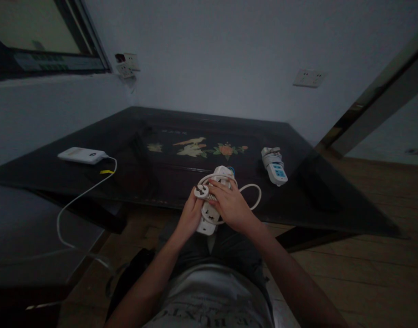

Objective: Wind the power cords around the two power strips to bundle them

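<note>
1. While the left hand (191,213) closes around the near-left side of a white power strip (206,226), its thumb sits against the round plug (201,191); most of its other fingers are hidden beneath.
2. Bent over the strip from the other side, the right hand (232,204) lays its fingers close together across the white cord (260,193); whether they clamp down or merely rest, I cannot tell.
3. The strip is tilted, its far end over the front of the dark table (298,146) and its near end over the person's lap.
4. The cord loops loosely around the strip, and one bend juts out beyond the right wrist; the plug's prongs face up.
5. To the right on the tabletop lies a smaller power strip (277,174) with blue socket faces, its grey cord (273,157) wound around one end.
6. Well to the left lies a flat white device (82,155), a thin cable (58,223) running from it over the table edge; a yellow strip (106,172) lies near it.
</note>
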`<state>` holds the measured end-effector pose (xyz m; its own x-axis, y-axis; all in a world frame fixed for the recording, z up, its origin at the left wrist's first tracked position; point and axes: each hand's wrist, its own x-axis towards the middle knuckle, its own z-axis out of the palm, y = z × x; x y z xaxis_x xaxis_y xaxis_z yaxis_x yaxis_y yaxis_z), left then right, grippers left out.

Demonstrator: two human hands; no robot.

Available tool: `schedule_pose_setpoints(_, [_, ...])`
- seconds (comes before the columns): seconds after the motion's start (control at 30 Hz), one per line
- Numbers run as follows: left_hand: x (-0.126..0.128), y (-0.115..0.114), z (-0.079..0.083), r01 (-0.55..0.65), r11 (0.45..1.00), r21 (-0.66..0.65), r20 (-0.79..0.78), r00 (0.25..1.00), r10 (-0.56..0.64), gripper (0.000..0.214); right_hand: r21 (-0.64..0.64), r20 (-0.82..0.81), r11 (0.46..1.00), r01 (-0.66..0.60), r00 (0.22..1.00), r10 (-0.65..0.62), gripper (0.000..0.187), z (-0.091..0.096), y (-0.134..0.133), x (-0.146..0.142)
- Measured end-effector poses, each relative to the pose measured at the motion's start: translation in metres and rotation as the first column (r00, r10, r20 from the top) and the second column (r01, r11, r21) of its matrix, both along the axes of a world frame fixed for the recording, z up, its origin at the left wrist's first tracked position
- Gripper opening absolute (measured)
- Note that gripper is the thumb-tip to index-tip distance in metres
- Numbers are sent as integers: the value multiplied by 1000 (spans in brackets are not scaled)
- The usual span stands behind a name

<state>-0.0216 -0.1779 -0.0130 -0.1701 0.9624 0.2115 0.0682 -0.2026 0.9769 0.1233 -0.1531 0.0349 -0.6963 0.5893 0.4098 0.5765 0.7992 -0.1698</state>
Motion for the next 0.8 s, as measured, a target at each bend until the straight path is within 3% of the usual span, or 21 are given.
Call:
schedule_pose_setpoints(0.37, [3, 5, 4, -143, 990, -3, -273, 952, 137, 18, 92, -43, 993, 69, 997, -65, 31, -13, 11, 6])
schedule_pose_setpoints(0.63, [6, 18, -6, -122, 990, 72, 72, 991, 117, 22, 126, -134, 991, 49, 991, -32, 30, -23, 23, 12])
schedule_pose_setpoints(0.8, [13, 15, -4, -197, 966, 169, 131, 976, 177, 25, 79, -159, 994, 78, 985, -65, 31, -19, 20, 17])
